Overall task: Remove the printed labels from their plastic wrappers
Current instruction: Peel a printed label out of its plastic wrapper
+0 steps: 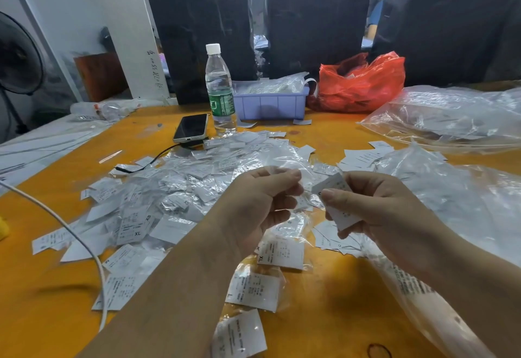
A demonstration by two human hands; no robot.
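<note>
My right hand point(375, 205) pinches a small stack of white printed labels point(339, 211) between thumb and fingers, above the orange table point(324, 295). My left hand point(262, 202) pinches a thin clear plastic wrapper point(303, 180) just to the left of the labels; the two hands are a little apart. Across the table in front of me and to the left lies a heap of wrapped labels point(174, 188). Several more wrapped labels point(253, 290) sit below my left hand. A small pile of bare labels point(361, 157) lies beyond my right hand.
A water bottle point(220, 90), a phone point(191, 128) on a black cable, a lilac bin point(270, 101) and a red bag point(361, 81) stand at the back. Large clear plastic bags point(451, 121) cover the right side. A white cable point(70, 231) crosses the left.
</note>
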